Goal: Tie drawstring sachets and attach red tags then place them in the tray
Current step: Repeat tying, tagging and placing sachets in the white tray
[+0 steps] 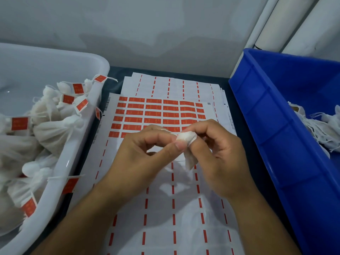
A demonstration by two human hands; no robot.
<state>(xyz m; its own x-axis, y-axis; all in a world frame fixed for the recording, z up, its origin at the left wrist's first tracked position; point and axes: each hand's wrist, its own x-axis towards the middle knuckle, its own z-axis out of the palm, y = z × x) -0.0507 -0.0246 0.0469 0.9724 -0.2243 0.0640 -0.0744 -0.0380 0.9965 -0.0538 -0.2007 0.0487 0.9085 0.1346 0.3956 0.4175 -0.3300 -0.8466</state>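
Observation:
Both hands meet over the middle of the table and hold a small white drawstring sachet. My left hand pinches its top edge between thumb and forefinger. My right hand has its fingers curled round the sachet's right side, and the sachet's lower end hangs below them. Under the hands lies a sheet of red tags, its upper rows still full. The white tray at the left holds several tied sachets with red tags.
A blue bin at the right holds several untagged white sachets. Used sticker sheets with red dashed lines cover the dark table in front and behind. A grey wall rises at the back.

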